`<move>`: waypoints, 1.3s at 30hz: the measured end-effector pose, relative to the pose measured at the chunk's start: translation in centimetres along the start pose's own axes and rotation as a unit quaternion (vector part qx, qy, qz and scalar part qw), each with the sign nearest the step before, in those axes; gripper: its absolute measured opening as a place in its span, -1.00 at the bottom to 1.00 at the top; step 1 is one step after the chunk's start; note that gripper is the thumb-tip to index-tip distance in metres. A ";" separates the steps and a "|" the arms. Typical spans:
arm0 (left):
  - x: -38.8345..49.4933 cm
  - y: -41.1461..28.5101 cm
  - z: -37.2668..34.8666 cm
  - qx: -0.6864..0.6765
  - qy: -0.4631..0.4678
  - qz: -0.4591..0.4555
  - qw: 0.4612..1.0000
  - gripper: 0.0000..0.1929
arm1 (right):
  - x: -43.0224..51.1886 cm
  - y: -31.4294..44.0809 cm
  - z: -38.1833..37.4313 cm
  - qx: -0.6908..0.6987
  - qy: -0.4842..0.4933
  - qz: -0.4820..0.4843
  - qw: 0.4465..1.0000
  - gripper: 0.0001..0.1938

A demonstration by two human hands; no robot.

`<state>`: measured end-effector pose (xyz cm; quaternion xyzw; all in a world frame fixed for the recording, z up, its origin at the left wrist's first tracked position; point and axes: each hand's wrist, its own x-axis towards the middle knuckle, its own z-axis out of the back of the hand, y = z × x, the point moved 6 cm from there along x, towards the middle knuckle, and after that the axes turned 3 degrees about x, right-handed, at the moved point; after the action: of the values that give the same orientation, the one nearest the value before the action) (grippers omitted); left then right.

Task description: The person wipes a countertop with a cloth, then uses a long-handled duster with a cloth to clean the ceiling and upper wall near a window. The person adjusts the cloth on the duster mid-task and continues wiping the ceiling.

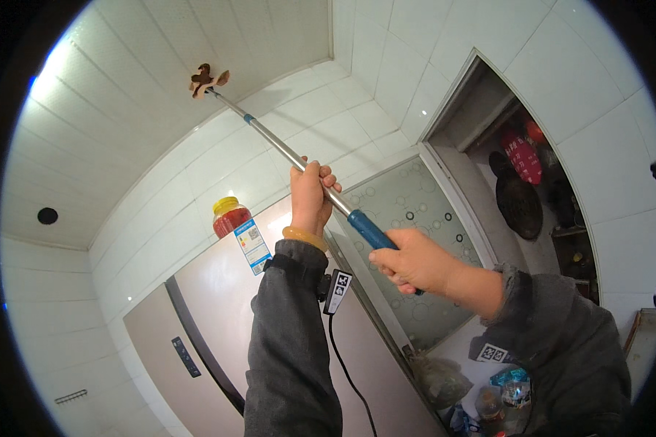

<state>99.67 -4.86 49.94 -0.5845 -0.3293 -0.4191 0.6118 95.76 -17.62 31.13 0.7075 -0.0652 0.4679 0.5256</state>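
Observation:
My left hand (311,196) is closed around the middle of a metal telescopic pole (277,143). Lower down, my right hand (415,259) grips the pole's blue handle (370,229). The pole slants up and to the left. At its far end a brown and tan cloth (203,81) is bunched at the panelled ceiling (142,71); whether it touches the panels I cannot tell. A yellow bangle (304,236) circles my left wrist.
A tall refrigerator (224,284) stands below the pole, a yellow-lidded jar (230,216) of red contents on top. To the right are a frosted glass door (410,218) and an open doorway. Bags and bottles (490,403) lie at lower right.

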 end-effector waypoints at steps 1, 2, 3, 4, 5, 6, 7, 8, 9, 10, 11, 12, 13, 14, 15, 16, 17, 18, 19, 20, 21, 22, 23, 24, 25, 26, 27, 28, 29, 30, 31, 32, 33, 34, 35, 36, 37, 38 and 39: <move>-0.3 0.4 0.7 0.003 -0.009 0.010 1.000 -0.59 | 0.2 -0.5 -0.5 0.001 0.004 -0.001 1.000 -0.79; -0.6 0.3 1.2 0.012 -0.006 0.003 1.000 -0.67 | 0.4 -1.2 -0.9 0.002 0.002 -0.013 1.000 -0.79; -1.2 0.4 1.9 -0.019 -0.027 0.006 0.999 -0.71 | 0.5 -1.6 -1.5 -0.003 0.008 -0.005 1.000 -0.79; -2.0 0.4 2.3 -0.049 -0.046 0.010 0.998 -0.74 | 0.7 -2.2 -2.0 -0.008 0.006 -0.008 1.000 -0.79; -2.8 0.5 2.4 -0.082 -0.062 0.012 0.995 -0.77 | 0.7 -2.7 -2.3 -0.011 0.007 -0.006 1.000 -0.79; -3.9 0.6 2.7 -0.113 -0.109 0.022 0.987 -0.79 | 0.9 -3.1 -2.7 -0.001 0.011 0.000 1.000 -0.78; -5.5 0.7 2.8 -0.099 -0.129 0.025 0.986 -0.80 | 1.1 -3.3 -2.9 -0.010 0.009 0.012 1.000 -0.78; -7.1 0.8 2.3 -0.083 -0.107 0.007 0.991 -0.80 | 1.2 -3.7 -3.2 -0.011 0.007 0.009 1.000 -0.78; -8.9 1.3 1.9 -0.063 -0.089 0.015 0.994 -0.81 | 1.3 -4.0 -3.4 -0.006 0.011 0.008 1.000 -0.78; -10.5 1.9 1.7 -0.039 -0.095 0.030 0.994 -0.84 | 1.4 -4.4 -3.7 -0.008 0.011 -0.001 1.000 -0.78; -11.4 1.9 1.3 -0.034 -0.072 0.027 0.996 -0.86 | 1.5 -4.6 -4.1 -0.001 0.016 -0.003 1.000 -0.79; -11.7 1.9 1.4 -0.029 -0.082 0.046 0.995 -0.86 | 1.6 -4.7 -4.4 0.005 0.021 -0.005 1.000 -0.79; -11.8 1.9 1.3 -0.035 -0.074 0.058 0.995 -0.85 | 1.5 -4.7 -4.7 0.014 0.012 -0.002 1.000 -0.80; -11.9 1.4 1.4 -0.050 -0.067 0.045 0.995 -0.83 | 1.3 -4.7 -4.9 0.022 0.005 0.000 1.000 -0.81; -11.7 1.4 1.4 -0.002 -0.069 0.062 0.996 -0.71 | 1.1 -4.8 -5.4 0.034 0.012 0.001 0.999 -0.82; -11.9 1.3 1.4 0.013 -0.058 0.062 0.996 -0.71 | 0.7 -4.9 -5.9 0.040 0.017 -0.004 0.999 -0.82; -12.0 1.5 1.4 0.030 -0.067 0.090 0.993 -0.71 | 0.3 -4.9 -6.1 0.049 0.028 -0.004 0.998 -0.82; -11.8 0.8 1.1 0.016 -0.046 0.044 0.998 -0.71 | 0.0 -5.1 -5.9 0.060 0.013 -0.020 0.998 -0.82; -12.1 0.7 0.9 0.011 -0.042 0.041 0.998 -0.71 | -0.4 -4.9 -6.1 0.077 0.030 -0.012 0.997 -0.82; -12.6 0.9 1.0 0.008 -0.061 0.056 0.997 -0.70 | -0.9 -4.9 -6.1 0.090 0.026 -0.015 0.995 -0.81; -13.1 0.5 0.5 0.007 -0.037 0.032 0.999 -0.71 | -1.3 -4.6 -5.9 0.105 0.029 -0.009 0.994 -0.81; -13.3 0.5 -0.1 0.006 -0.032 0.027 0.999 -0.71 | -1.8 -4.5 -5.6 0.099 0.022 -0.014 0.995 -0.81; -13.6 0.4 -0.7 -0.005 -0.023 0.021 0.999 -0.71 | -2.3 -4.3 -5.3 0.102 0.022 -0.017 0.994 -0.81; -13.9 0.4 -1.5 0.007 -0.021 0.024 0.999 -0.71 | -3.0 -4.0 -4.9 0.104 0.022 -0.017 0.994 -0.81; -14.1 0.3 -2.5 0.009 -0.014 0.024 1.000 -0.71 | -3.9 -3.6 -4.3 0.104 0.020 -0.019 0.994 -0.81; -14.4 0.1 -3.6 -0.002 0.003 0.019 1.000 -0.71 | -4.7 -3.2 -3.8 0.102 0.017 -0.022 0.994 -0.81; -14.7 -0.1 -4.6 0.009 0.009 0.019 1.000 -0.71 | -5.7 -2.9 -3.1 0.097 0.007 -0.033 0.995 -0.81; -15.1 -0.4 -5.7 0.008 0.025 0.013 1.000 -0.70 | -6.8 -2.4 -2.6 0.100 0.009 -0.026 0.995 -0.81; -15.5 -0.6 -6.8 0.004 0.039 0.014 0.999 -0.70 | -8.0 -2.1 -2.0 0.100 0.005 -0.029 0.995 -0.82; -15.9 -0.6 -8.0 -0.001 0.050 0.017 0.999 -0.69 | -9.2 -1.8 -1.3 0.105 0.006 -0.035 0.994 -0.82; -16.1 -0.8 -9.4 0.002 0.069 0.002 0.998 -0.68 | -10.3 -1.2 -0.5 0.104 0.003 -0.031 0.994 -0.83; -16.4 -1.0 -10.3 0.001 0.082 -0.003 0.997 -0.68 | -11.2 -0.9 0.0 0.105 0.004 -0.028 0.994 -0.84; -16.8 -1.2 -11.1 -0.005 0.096 -0.011 0.995 -0.68 | -11.9 -0.7 0.3 0.108 0.009 -0.024 0.994 -0.85; -17.0 -1.3 -11.7 0.004 0.104 -0.012 0.994 -0.67 | -12.7 -0.5 0.7 0.112 0.005 -0.027 0.993 -0.85; -17.3 -1.4 -12.3 0.007 0.114 -0.016 0.993 -0.67 | -13.4 -0.5 0.9 0.117 0.005 -0.029 0.993 -0.84; -17.6 -1.3 -12.8 0.012 0.116 -0.011 0.993 -0.66 | -14.1 -0.5 1.1 0.122 0.005 -0.032 0.992 -0.84; -17.8 -1.4 -13.3 0.015 0.134 -0.024 0.991 -0.66 | -14.6 -0.5 1.4 0.129 0.001 -0.028 0.991 -0.84; -18.1 -1.4 -13.8 0.020 0.144 -0.027 0.989 -0.65 | -15.2 -0.4 1.7 0.135 -0.002 -0.026 0.990 -0.83; -18.3 -1.5 -14.2 0.022 0.157 -0.035 0.987 -0.65 | -15.6 -0.4 2.0 0.142 -0.005 -0.024 0.990 -0.82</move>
<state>89.18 -16.56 32.88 -0.4859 -0.2585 -0.5195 0.6536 88.59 -25.25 19.44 0.7786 0.0157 0.4562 0.4307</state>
